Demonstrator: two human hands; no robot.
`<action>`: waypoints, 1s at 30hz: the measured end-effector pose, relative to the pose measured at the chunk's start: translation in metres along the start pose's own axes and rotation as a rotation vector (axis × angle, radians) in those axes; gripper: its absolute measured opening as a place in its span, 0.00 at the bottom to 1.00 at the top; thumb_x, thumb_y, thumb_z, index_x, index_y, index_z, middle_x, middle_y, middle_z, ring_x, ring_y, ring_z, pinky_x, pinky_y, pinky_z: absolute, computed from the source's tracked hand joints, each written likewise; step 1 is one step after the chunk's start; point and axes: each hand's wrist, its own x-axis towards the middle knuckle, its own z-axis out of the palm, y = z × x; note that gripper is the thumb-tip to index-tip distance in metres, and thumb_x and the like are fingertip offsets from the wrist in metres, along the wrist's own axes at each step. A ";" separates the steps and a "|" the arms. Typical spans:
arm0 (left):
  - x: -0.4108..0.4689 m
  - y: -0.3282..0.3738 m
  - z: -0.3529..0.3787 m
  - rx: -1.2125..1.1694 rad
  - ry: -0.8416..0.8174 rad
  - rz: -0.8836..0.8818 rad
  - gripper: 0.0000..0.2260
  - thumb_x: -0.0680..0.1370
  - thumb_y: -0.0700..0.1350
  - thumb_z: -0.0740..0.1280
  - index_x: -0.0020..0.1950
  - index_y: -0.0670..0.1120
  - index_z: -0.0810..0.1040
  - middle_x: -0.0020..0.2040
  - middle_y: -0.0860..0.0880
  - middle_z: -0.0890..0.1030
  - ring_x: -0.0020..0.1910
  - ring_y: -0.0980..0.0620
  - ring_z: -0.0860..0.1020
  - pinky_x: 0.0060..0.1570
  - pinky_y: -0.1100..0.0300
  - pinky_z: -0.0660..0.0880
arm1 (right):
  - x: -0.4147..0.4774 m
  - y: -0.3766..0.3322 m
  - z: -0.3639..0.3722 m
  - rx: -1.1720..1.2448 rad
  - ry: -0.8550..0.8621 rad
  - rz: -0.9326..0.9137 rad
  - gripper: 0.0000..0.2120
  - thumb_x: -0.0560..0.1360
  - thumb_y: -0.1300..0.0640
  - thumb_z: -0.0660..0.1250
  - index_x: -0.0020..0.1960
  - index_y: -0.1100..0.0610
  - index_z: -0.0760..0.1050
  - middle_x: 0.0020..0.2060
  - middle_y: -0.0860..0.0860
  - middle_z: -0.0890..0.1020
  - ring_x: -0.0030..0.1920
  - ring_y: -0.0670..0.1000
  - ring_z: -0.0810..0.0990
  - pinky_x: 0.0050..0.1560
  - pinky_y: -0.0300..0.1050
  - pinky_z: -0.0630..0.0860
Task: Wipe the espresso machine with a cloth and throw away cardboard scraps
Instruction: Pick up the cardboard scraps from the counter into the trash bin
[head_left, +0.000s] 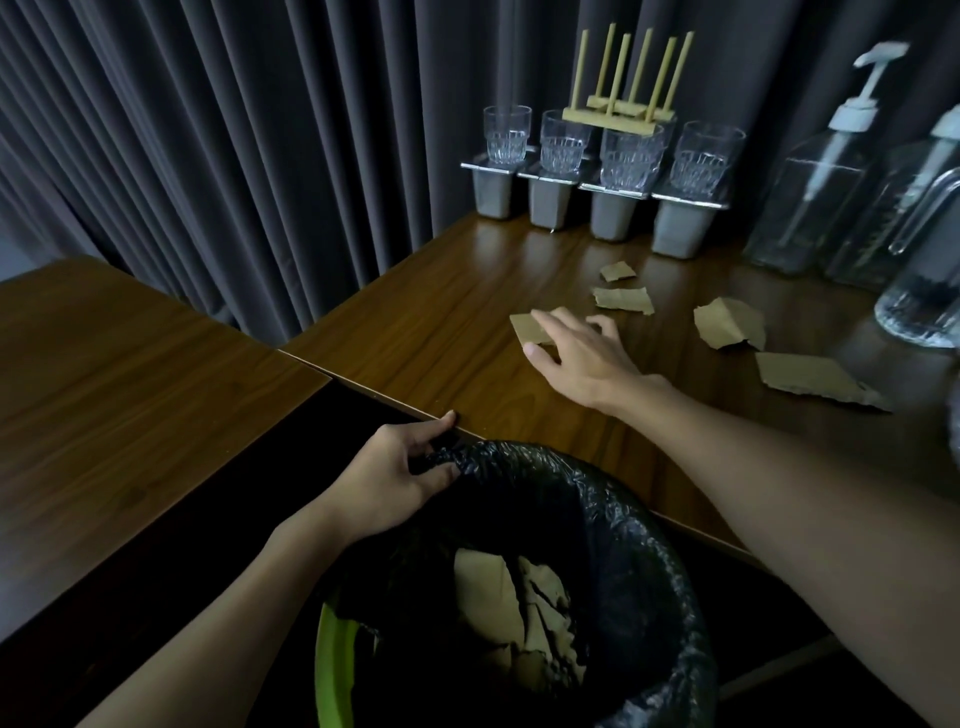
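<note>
Cardboard scraps (623, 300) lie mid-bench (467, 322); more sit in the bin bag (623, 499) below the front edge. Right hand (582, 358), fingers spread, rests on one scrap (527, 327). Left hand (400, 478) is clamped on the bag rim.

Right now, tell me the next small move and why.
Probably close the right hand on the cardboard scrap under its fingers and carry it to the bin. The left hand holds the bag open, and four more scraps lie on the table.
</note>
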 end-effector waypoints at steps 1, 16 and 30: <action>-0.001 0.001 0.000 -0.003 -0.001 -0.006 0.28 0.78 0.42 0.71 0.76 0.48 0.67 0.63 0.57 0.77 0.63 0.58 0.76 0.59 0.77 0.69 | -0.008 -0.002 -0.002 0.029 -0.002 -0.009 0.26 0.82 0.42 0.49 0.77 0.51 0.58 0.69 0.46 0.68 0.68 0.49 0.65 0.71 0.50 0.54; -0.004 0.010 0.000 0.018 -0.021 -0.007 0.29 0.79 0.42 0.70 0.78 0.45 0.64 0.71 0.50 0.73 0.65 0.57 0.71 0.63 0.67 0.67 | -0.065 -0.011 -0.003 0.151 -0.046 0.005 0.19 0.81 0.44 0.56 0.70 0.46 0.70 0.72 0.47 0.67 0.72 0.48 0.61 0.70 0.49 0.53; -0.005 0.012 0.000 0.000 -0.037 -0.038 0.29 0.79 0.43 0.69 0.78 0.44 0.63 0.72 0.47 0.73 0.70 0.48 0.72 0.60 0.66 0.67 | -0.085 -0.023 -0.031 0.877 0.074 0.361 0.18 0.75 0.64 0.70 0.63 0.57 0.71 0.54 0.54 0.78 0.53 0.51 0.79 0.52 0.44 0.78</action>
